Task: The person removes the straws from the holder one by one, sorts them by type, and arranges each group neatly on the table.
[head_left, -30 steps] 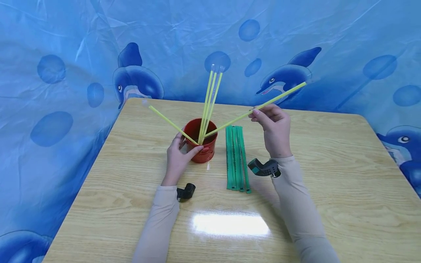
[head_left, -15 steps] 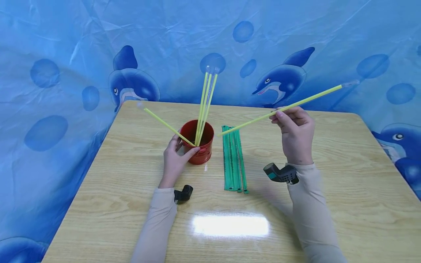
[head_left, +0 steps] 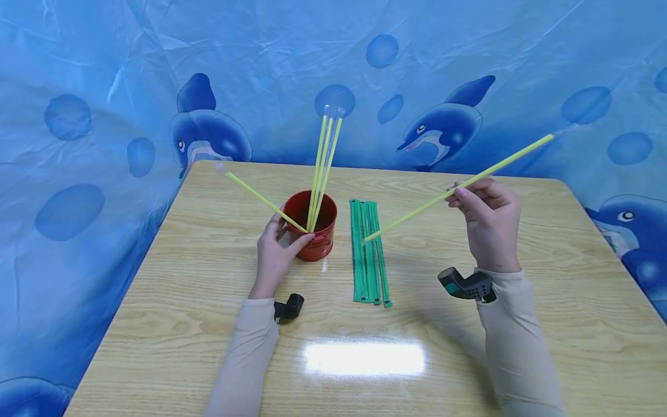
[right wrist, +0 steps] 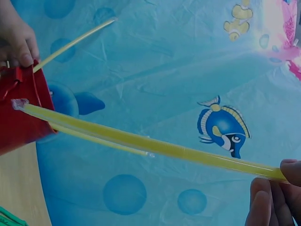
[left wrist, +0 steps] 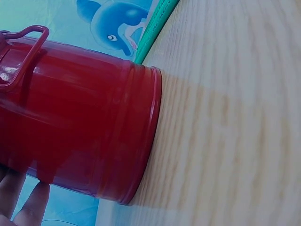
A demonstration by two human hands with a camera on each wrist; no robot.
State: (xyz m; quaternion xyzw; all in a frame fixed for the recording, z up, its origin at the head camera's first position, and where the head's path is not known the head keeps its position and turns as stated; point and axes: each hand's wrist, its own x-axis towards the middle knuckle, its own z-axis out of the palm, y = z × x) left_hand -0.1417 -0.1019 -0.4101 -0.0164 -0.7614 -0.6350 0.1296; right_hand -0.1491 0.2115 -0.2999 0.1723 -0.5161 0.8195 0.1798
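My left hand [head_left: 275, 255] grips a small red bucket [head_left: 319, 246], its thumb at the near rim and its fingers around the left side; the left wrist view shows fingertips [left wrist: 35, 200] against the wall. Several yellow straws [head_left: 323, 168] in clear wrappers stand in the bucket, and one more straw [head_left: 260, 198] leans out to the left. Out to the right, my right hand [head_left: 490, 217] pinches another wrapped yellow straw [head_left: 417, 211] between thumb and fingers. That straw is tilted, its lower end in front of several long green packets [head_left: 367, 252] in the head view.
The green packets lie side by side on the wooden table [head_left: 182, 278], right of the bucket. A blue sheet [head_left: 281, 58] printed with dolphins hangs behind the table. A glare patch [head_left: 365, 358] shines near the front.
My right hand has moved right, drawing its straw's lower end out of the bucket and over towards the green packets. My left hand stays on the bucket.
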